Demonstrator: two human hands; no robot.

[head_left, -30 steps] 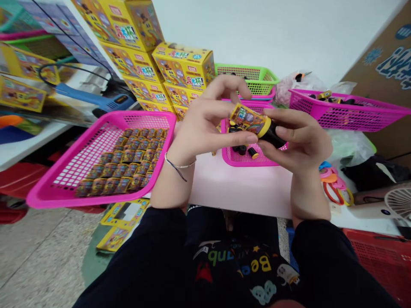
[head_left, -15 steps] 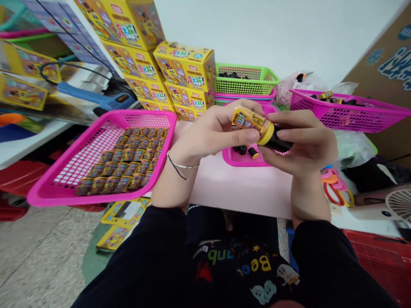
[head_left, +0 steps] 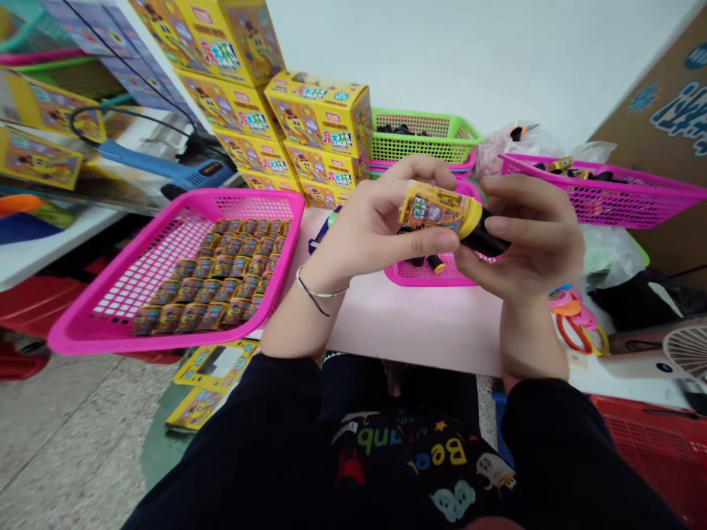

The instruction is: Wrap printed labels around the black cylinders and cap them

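Between both hands, above the table, is a small cup (head_left: 434,208) with a printed yellow label, a yellow rim and a black part at its right end. My left hand (head_left: 381,221) is closed around the labelled end, thumb along its lower side. Thumb and fingers of my right hand (head_left: 530,235) grip the black end (head_left: 487,234). The cup lies tilted, its black end lower and to the right. Below it, a pink basket (head_left: 403,276) with loose black pieces is partly hidden by the hands.
A large pink basket (head_left: 63,335) at left holds rows of small labelled cups. Yellow printed boxes (head_left: 320,121) are stacked behind. A green basket (head_left: 428,151) stands at the back, another pink basket (head_left: 596,199) at right. Scissors (head_left: 574,331) and a fan (head_left: 688,350) lie right.
The cup has turned slightly, showing more of its label, and shifted a little right. My right hand's upper fingers have lifted away from the rim; my left wrist has moved slightly right.
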